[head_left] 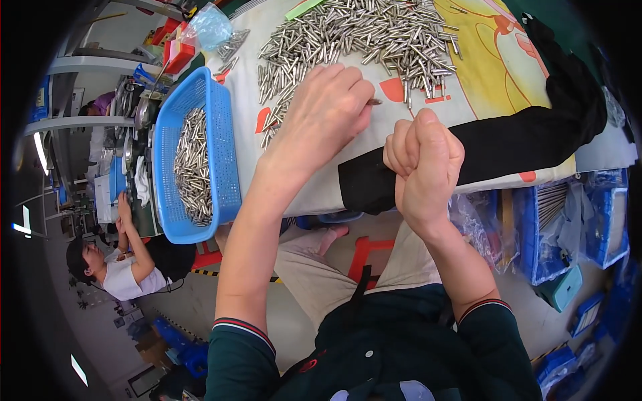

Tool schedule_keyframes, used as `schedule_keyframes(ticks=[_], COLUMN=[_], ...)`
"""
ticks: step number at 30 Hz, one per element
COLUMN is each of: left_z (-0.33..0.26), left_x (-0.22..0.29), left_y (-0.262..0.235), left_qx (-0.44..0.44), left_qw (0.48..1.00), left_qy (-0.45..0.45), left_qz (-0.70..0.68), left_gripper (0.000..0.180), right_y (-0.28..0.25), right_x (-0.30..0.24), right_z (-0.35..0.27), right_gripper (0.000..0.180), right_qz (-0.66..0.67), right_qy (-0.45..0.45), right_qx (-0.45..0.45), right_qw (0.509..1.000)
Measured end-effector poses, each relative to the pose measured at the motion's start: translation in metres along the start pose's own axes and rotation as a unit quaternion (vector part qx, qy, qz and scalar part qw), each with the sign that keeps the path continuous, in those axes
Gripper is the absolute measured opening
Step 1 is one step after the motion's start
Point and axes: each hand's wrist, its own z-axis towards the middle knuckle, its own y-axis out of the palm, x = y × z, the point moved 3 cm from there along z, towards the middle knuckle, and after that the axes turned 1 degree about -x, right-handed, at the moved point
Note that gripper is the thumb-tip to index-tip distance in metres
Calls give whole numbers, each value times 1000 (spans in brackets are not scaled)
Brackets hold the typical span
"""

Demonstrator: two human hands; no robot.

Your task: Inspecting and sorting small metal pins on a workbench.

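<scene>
My left hand [329, 110] is closed in front of a large heap of small metal pins [361, 33] spread on the cloth-covered table. The tip of one metal pin [376, 102] sticks out from its curled fingers; the rest of it is hidden. To the right, over the table's near edge, my right hand [428, 160] makes a fist with the thumb on top. Whatever lies inside that fist, if anything, cannot be seen. A black cloth strip [495, 150] runs across the table beside and behind the right hand.
A blue plastic basket [231, 154] with many metal pins stands left of my left forearm. Red bins [177, 53] and a clear plastic bag [208, 27] are at the far left. Blue crates [535, 267] stand at the lower right. A person in white [127, 277] works at the left.
</scene>
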Motion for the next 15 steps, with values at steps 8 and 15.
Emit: schedule_keyframes(ticks=[8, 15], left_z=[-57, -72], left_x=[49, 58], left_y=[1, 1], left_qx=[-56, 3], left_qw=[994, 990], left_qy=[-91, -130], left_qz=[-22, -50], left_gripper=[19, 24], right_y=[-2, -6], right_x=[0, 1], right_z=[0, 1], right_gripper=[44, 42], right_qz=[6, 59], right_qy=[-1, -5], right_qx=[-1, -17], right_qw=[1000, 998])
